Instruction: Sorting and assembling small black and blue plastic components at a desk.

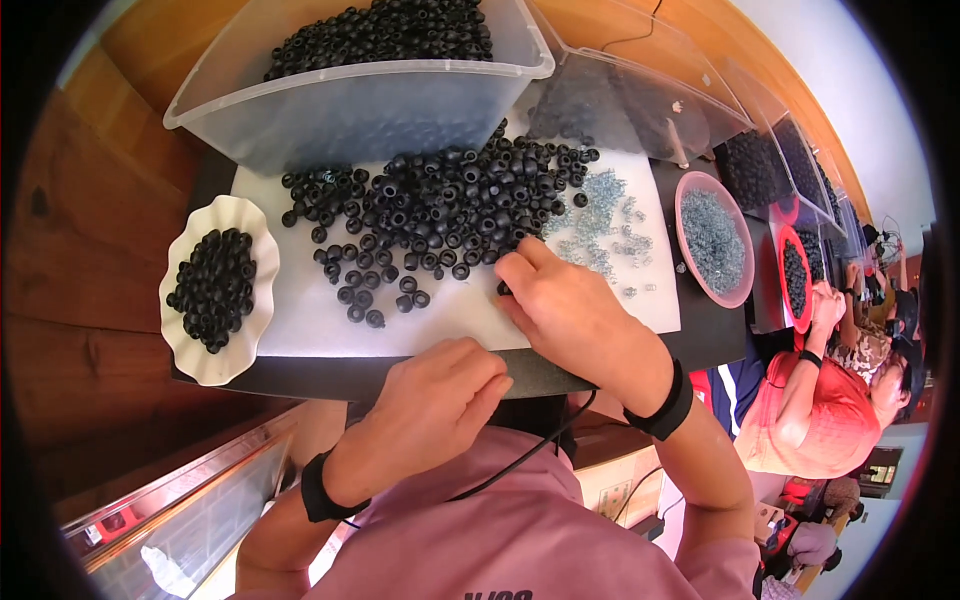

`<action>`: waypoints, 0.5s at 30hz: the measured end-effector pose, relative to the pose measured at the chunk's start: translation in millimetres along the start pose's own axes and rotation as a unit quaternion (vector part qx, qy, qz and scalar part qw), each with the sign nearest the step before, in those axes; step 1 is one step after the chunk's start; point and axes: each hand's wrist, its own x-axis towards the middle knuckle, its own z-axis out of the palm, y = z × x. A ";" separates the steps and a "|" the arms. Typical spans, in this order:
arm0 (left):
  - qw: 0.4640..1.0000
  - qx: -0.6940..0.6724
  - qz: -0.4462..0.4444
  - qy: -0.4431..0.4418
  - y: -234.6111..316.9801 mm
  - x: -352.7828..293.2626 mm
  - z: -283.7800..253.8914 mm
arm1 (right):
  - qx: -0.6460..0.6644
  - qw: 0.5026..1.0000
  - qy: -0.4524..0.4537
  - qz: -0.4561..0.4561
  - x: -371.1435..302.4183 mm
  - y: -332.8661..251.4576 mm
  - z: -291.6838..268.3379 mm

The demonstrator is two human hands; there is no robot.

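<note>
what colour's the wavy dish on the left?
Dish: creamy white, best seen in the head view.

Small, glossy black hollow caps [450,205] lie heaped, tilted every way, on the white sheet [300,315]

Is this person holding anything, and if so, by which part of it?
The right hand seems to pinch a black piece, mostly covered, so which part is unclear. Whether the left hand holds anything is hidden.
</note>
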 end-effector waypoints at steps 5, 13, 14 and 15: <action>0.996 -0.068 -0.038 0.051 -1.0 9.3 1.0 | -0.030 0.999 0.003 0.018 -1.6 0.8 3.9; 0.962 -0.209 -0.172 0.046 0.1 20.7 -4.8 | 0.065 0.995 0.078 0.001 -8.8 6.2 2.9; 0.954 -0.231 -0.186 0.048 1.5 24.6 -3.2 | 0.093 0.988 0.123 -0.002 -11.9 8.9 3.3; 0.945 -0.253 -0.199 0.049 3.1 29.2 -1.8 | 0.091 0.988 0.124 0.001 -14.8 13.4 -0.1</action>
